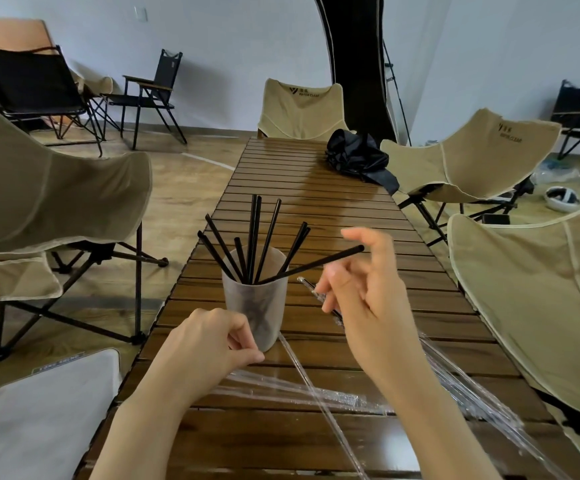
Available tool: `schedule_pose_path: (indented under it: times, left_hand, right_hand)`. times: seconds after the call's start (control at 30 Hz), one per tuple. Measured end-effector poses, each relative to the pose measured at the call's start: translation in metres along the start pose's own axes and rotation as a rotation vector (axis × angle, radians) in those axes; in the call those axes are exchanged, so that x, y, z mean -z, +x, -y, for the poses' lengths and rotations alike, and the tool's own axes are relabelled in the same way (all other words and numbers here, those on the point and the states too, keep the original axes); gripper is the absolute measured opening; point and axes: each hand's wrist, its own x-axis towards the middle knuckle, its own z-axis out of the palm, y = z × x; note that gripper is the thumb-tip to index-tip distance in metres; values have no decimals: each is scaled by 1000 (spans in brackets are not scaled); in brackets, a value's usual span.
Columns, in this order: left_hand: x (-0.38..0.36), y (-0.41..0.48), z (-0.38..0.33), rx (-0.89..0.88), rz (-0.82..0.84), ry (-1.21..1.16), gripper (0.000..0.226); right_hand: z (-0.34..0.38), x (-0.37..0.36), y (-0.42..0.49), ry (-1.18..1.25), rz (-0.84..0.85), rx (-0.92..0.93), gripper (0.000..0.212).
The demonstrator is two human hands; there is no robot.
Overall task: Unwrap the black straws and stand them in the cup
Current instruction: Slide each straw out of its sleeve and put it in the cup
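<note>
At a slatted wooden table (316, 209), with a frosted cup (254, 306) upright near the front edge. Standing in the cup, fanned out above its rim, a cluster of black straws (254, 230). Lowest among them, one leaning straw (316, 264) tilted far to the right, foot in the cup, top end up beside the right hand (364, 299). Right hand raised above the table just right of the cup, fingers loose and spread, thumb up, gripping nothing; cannot tell whether touching the straw's tip. Left hand (212, 344) low at the cup's base, pinching an empty clear wrapper (281, 384) between thumb and curled forefinger. Trailing across the slats toward the right, more loose wrappers (344, 398) — and beneath the right forearm, a bundle of wrapped straws (472, 393). Behind the right hand's fingers, one more wrapped straw (307, 285). Around the table, beige folding chairs (299, 109); at the far end, a crumpled black bag (357, 157)
</note>
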Motion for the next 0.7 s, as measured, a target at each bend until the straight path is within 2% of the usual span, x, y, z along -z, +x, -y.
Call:
schedule_pose_path:
  times: [0.13,0.3,0.37,0.5,0.7]
  left_hand:
    - [-1,0,-3,-7,-10,11,15]
    - [-2,1,1,3,-19,19,16]
    - [-2,1,4,7,-23,20,15]
    - [-3,3,6,8,-44,19,16]
    - [-4,3,6,10,-63,32,16]
  right_hand:
    - [17,-2,-1,175,-128,194,35]
    - [26,-8,-1,-58,-201,393,49]
    - [26,-13,-2,-212,-97,346,61]
    - [9,-23,-7,-533,227,231,85]
    - [-8,-23,-9,-599,316,102,94]
